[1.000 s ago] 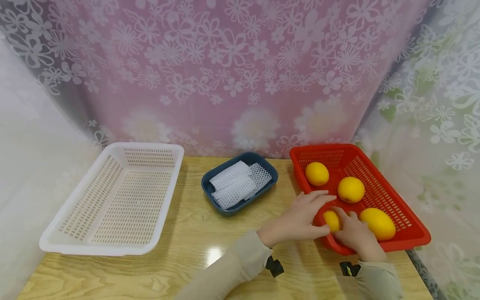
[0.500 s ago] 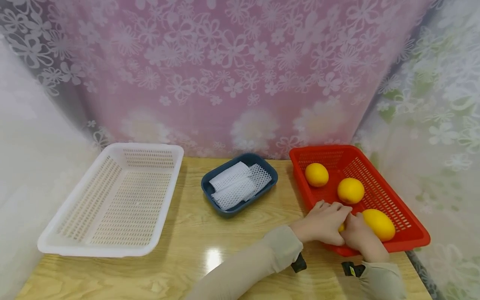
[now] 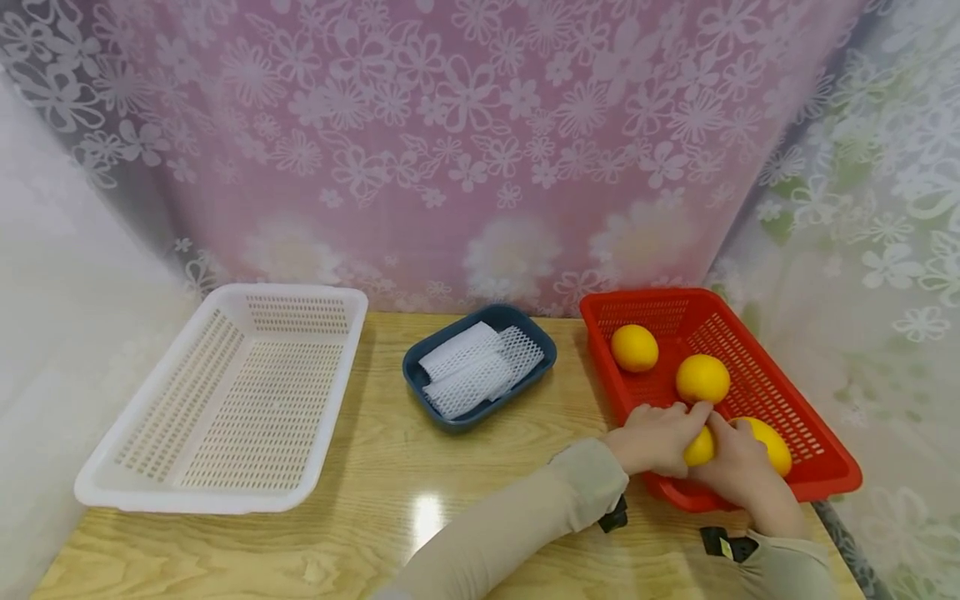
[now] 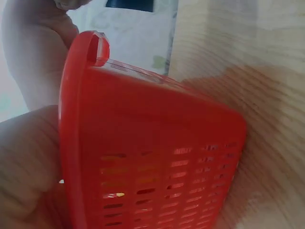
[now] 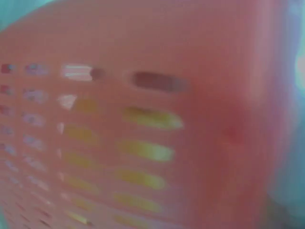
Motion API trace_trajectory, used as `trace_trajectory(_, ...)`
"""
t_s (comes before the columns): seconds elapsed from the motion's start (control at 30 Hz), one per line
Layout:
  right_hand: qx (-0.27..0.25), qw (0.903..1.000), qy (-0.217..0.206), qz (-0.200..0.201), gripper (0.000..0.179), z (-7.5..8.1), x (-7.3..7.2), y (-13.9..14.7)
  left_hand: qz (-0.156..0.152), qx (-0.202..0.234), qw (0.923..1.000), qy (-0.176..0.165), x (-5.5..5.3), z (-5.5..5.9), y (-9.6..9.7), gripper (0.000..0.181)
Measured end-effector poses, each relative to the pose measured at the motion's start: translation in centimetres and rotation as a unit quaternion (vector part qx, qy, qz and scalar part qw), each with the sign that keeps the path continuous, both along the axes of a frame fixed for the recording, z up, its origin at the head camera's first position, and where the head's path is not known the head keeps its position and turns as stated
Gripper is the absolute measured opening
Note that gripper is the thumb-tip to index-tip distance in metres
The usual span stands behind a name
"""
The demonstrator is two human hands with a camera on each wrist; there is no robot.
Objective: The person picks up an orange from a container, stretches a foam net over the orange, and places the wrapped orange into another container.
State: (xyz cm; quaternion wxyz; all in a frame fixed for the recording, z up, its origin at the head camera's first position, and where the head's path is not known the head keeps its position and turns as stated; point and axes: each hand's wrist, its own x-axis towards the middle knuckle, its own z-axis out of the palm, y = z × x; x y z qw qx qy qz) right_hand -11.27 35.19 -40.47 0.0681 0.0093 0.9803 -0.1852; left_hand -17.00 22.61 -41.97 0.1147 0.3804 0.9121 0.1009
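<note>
Inside the red basket [image 3: 821, 458], at its near end, both hands hold one round yellow fruit [image 3: 700, 451] between them. My left hand [image 3: 658, 437] reaches over the left rim, its fingers bent round the fruit's left side and top. From the other side my right hand [image 3: 744, 467] grips it. Another yellow fruit [image 3: 772, 446] lies just right of the right hand, partly covered by it. Farther back in the basket are two more yellow fruits, a middle one [image 3: 702, 379] and a far one [image 3: 634, 348]. In the left wrist view the basket wall [image 4: 138, 114] hides the fingertips.
A dark blue tray [image 3: 415, 358] with several white foam net sleeves [image 3: 468, 379] stands mid-table. At the left is a large white basket [image 3: 337, 400]. The wooden table [image 3: 352, 542] ends at floral curtains [image 3: 450, 167] behind and at the sides.
My left hand has moved right, over the basket rim and onto the fruit. The held fruit has shifted slightly right, and the right hand has shifted right with it, covering part of the neighbouring fruit.
</note>
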Motion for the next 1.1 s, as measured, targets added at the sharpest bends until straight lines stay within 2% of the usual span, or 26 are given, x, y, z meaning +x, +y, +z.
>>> trace_trajectory(0.07,-0.005,0.9999,0.014,0.0,0.091,0.6,0.1,-0.1,0.002,0.02,0.9998,0.004,0.0,0.1,-0.3,0.09)
trace_trajectory(0.17,-0.018,0.9994,0.03,-0.005,0.091,1.5,0.6,-0.1,-0.001,0.066,0.9977,-0.013,0.4,0.5,-0.6,0.098)
trace_trajectory(0.37,-0.022,0.9976,0.064,-0.009,0.093,3.6,1.8,-0.3,-0.008,0.148,0.9875,-0.052,1.1,1.8,-1.5,0.108)
trace_trajectory(0.5,-0.037,0.9955,0.085,-0.019,0.092,4.5,2.7,-0.7,-0.009,0.204,0.9765,-0.068,1.5,2.9,-2.9,0.105)
trace_trajectory(0.57,-0.054,0.992,0.112,-0.023,0.092,4.7,3.2,-1.0,-0.012,0.235,0.9696,-0.065,1.6,3.4,-3.7,0.099)
trace_trajectory(0.7,-0.107,0.9771,0.181,-0.03,0.086,5.3,3.7,-1.7,-0.009,0.29,0.9557,-0.047,1.6,4.3,-5.7,0.089)
trace_trajectory(0.8,-0.165,0.9591,0.228,-0.03,0.081,5.8,3.9,-2.9,0.005,0.352,0.9347,-0.048,1.8,4.5,-7.6,0.086)
trace_trajectory(0.87,-0.205,0.9441,0.258,-0.017,0.078,6.0,3.8,-4.0,0.019,0.403,0.913,-0.057,1.9,4.5,-8.9,0.085)
trace_trajectory(0.93,-0.246,0.9243,0.291,0.014,0.08,6.1,3.6,-5.2,0.021,0.46,0.885,-0.07,2.1,4.5,-10.3,0.084)
trace_trajectory(1.03,-0.309,0.8842,0.339,0.089,0.083,5.8,3.0,-6.6,0.017,0.525,0.8444,-0.104,2.3,4.5,-12.2,0.082)
trace_trajectory(1.1,-0.359,0.8543,0.352,0.133,0.081,5.4,2.7,-7.4,0.012,0.555,0.8211,-0.131,2.5,4.6,-13.4,0.082)
